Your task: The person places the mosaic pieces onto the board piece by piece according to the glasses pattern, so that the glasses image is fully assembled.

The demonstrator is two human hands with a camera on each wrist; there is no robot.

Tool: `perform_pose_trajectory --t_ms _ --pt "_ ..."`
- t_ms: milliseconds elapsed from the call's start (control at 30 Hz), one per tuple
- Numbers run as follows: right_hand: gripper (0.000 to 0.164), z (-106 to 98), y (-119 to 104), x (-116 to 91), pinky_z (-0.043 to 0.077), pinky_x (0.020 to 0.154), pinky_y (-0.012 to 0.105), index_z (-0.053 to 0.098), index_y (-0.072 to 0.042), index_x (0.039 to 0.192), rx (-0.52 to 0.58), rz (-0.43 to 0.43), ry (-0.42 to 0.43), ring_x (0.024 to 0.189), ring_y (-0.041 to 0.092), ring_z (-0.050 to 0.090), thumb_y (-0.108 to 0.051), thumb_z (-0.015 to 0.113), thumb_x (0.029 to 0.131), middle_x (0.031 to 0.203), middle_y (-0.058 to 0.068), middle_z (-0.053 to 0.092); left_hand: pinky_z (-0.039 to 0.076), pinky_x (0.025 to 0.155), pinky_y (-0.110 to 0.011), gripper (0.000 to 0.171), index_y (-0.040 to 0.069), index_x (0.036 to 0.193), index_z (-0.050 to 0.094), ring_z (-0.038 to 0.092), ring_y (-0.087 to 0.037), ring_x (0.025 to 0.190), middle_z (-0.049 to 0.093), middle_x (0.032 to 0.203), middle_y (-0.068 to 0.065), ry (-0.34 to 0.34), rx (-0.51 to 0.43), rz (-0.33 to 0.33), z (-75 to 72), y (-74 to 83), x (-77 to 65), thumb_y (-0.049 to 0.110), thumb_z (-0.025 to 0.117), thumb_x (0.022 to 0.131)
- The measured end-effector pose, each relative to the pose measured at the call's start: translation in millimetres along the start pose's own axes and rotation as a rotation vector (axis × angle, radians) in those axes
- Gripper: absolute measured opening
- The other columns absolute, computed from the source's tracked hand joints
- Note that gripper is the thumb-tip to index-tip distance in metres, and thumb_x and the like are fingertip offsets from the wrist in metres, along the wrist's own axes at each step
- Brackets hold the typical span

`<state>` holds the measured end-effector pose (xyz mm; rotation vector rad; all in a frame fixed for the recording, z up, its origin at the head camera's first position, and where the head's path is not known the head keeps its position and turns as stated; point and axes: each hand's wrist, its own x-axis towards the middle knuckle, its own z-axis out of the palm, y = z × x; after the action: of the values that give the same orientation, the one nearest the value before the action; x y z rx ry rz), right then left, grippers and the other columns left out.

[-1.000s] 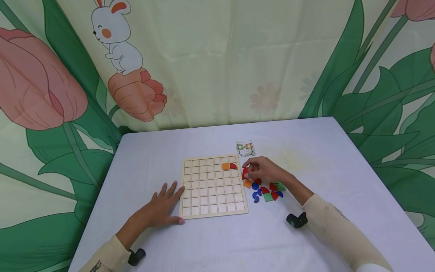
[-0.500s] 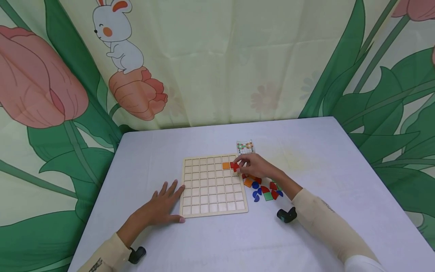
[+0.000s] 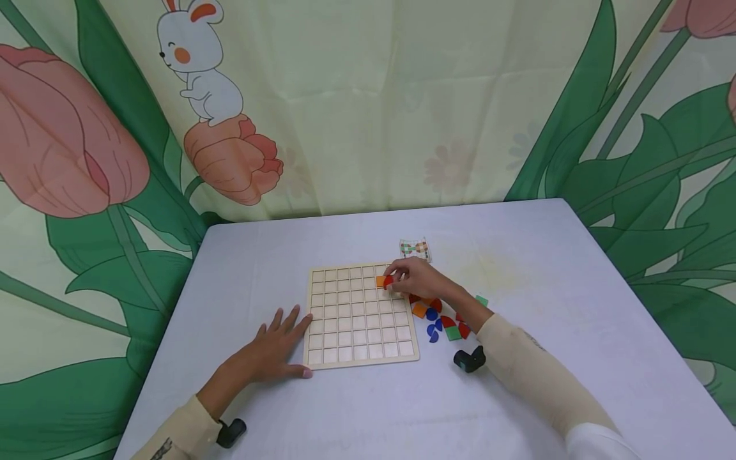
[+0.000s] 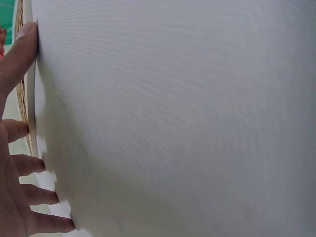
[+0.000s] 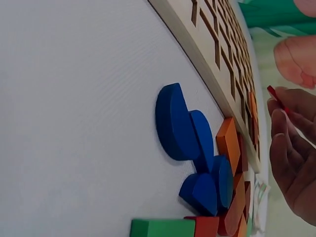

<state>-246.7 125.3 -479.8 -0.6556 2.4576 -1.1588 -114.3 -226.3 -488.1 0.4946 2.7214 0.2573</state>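
Note:
A square wooden grid board (image 3: 353, 319) lies on the white table. An orange square block (image 3: 380, 282) sits in one of its cells near the top right. My right hand (image 3: 418, 279) is over that corner, pinching a red piece (image 5: 278, 98) between thumb and fingertips, just right of the orange square. In the right wrist view the piece shows mostly edge-on and stands apart from the board. My left hand (image 3: 273, 351) lies with fingers spread, touching the board's left edge with thumb and a finger. The cells beneath my right hand are hidden.
Right of the board lies a loose cluster of blocks: blue rounded pieces (image 5: 177, 123), red pieces (image 3: 448, 322), an orange square (image 3: 420, 310) and a green square (image 3: 453, 333). A small pattern card (image 3: 415, 248) lies behind the board's right corner. A printed curtain (image 3: 368, 128) hangs behind the table.
My right hand has moved left from the cluster of blocks to above the board's top right, carrying the red piece. The left hand has stayed at the board's edge.

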Motion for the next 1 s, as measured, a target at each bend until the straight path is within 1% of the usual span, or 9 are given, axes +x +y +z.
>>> perform_pose_trajectory --t_ms 167,300,567,767,1000 --pt "0.027 3.9 -4.2 9.4 0.05 0.066 0.026 0.071 -0.008 0.116 0.0 0.002 0.0 0.077 0.016 0.058 -0.014 0.076 0.09 0.087 0.003 0.068 0.024 0.109 -0.076 0.112 0.017 0.161 0.024 0.011 -0.054 0.151 0.015 0.167 -0.02 0.002 -0.003 0.002 1.3 -1.0 0.3 0.071 0.072 0.075" --pt "0.028 7.8 -4.9 18.2 0.049 0.067 0.026 0.072 -0.008 0.115 -0.009 0.012 0.0 0.077 0.015 0.058 -0.017 0.077 0.09 0.086 0.001 0.068 0.024 0.109 -0.076 0.112 0.018 0.161 0.024 0.012 -0.053 0.151 0.015 0.167 -0.019 0.005 0.005 0.005 2.2 -1.5 0.7 0.072 0.072 0.075" --pt "0.028 15.1 -5.4 30.9 0.047 0.067 0.026 0.073 -0.008 0.113 -0.071 0.012 0.016 0.076 0.014 0.058 -0.021 0.078 0.089 0.084 0.0 0.068 0.024 0.109 -0.076 0.111 0.018 0.161 0.024 0.011 -0.053 0.151 0.015 0.167 -0.019 0.007 0.01 0.002 0.9 -0.2 -0.5 0.07 0.073 0.076" --pt "0.027 20.0 -8.2 35.6 0.047 0.068 0.026 0.075 -0.01 0.112 -0.096 0.051 0.032 0.073 0.014 0.057 -0.022 0.079 0.088 0.082 0.0 0.067 0.024 0.109 -0.076 0.111 0.018 0.161 0.025 0.011 -0.053 0.151 0.016 0.167 -0.019 0.01 0.009 0.003 0.3 1.0 -0.7 0.07 0.073 0.076" --pt "0.028 21.0 -11.1 37.1 0.046 0.064 0.026 0.074 -0.012 0.113 -0.096 0.108 0.013 0.07 0.015 0.057 -0.022 0.079 0.088 0.08 0.0 0.067 0.024 0.109 -0.076 0.111 0.018 0.161 0.025 0.011 -0.053 0.151 0.015 0.167 -0.019 0.004 0.008 -0.002 0.7 0.4 0.0 0.069 0.074 0.076"
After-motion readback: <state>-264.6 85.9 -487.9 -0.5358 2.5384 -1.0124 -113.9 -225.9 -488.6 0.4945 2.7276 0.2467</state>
